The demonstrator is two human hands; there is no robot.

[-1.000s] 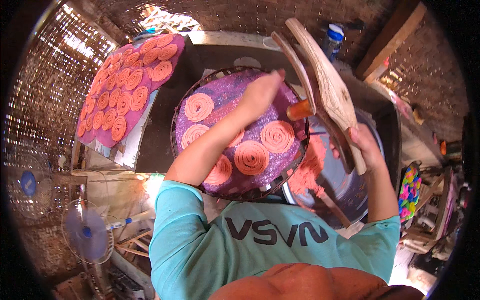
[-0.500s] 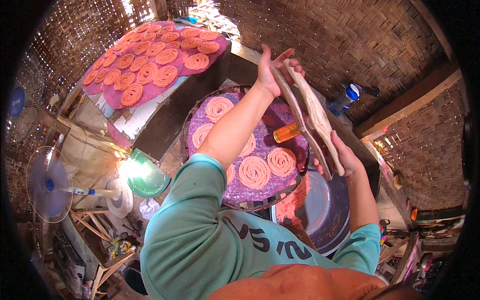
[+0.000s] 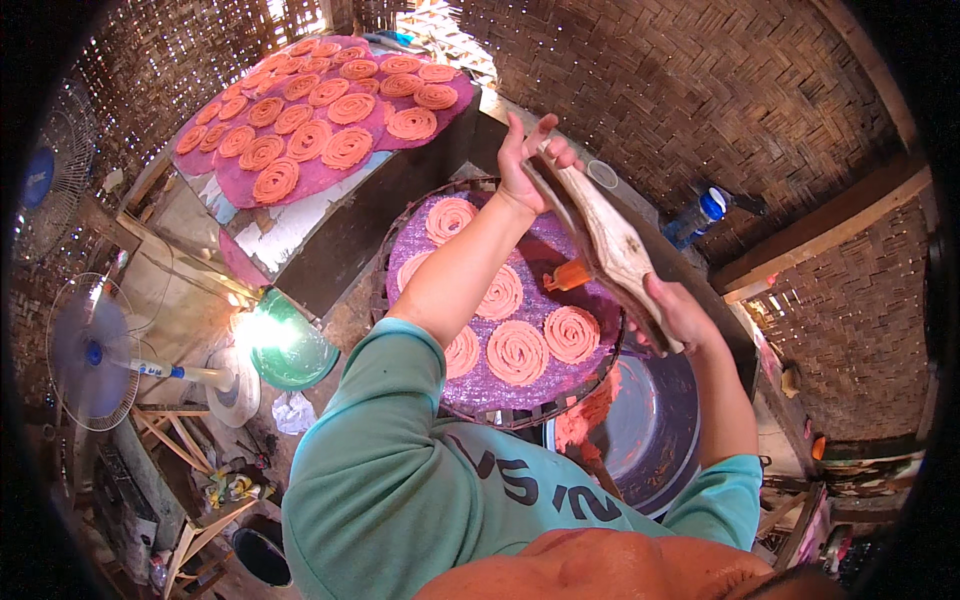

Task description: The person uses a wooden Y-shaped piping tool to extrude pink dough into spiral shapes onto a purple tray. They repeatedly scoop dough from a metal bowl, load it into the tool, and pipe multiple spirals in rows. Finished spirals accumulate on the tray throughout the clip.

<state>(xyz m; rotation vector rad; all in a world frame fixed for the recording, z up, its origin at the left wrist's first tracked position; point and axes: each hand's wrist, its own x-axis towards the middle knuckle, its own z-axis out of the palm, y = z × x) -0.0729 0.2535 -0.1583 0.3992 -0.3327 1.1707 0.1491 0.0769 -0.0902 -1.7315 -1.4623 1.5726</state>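
With the left hand (image 3: 522, 170) splayed against the wooden press (image 3: 618, 245) and the right hand (image 3: 684, 314) wrapped round its lower end, even squeezing should favour uniform dough spirals (image 3: 517, 352).

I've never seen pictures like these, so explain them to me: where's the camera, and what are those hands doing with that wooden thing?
The camera sits on the person's head, looking down through a wide fisheye lens, so straight edges bend. There's no machine here, just two bare hands. The right hand grips the lower end of a long wooden tool; the left hand is at its upper end, some fingers spread. An orange tube sticks out near its middle. Below is a round purple sheet bearing orange coils. A basin nearby contains orange paste.
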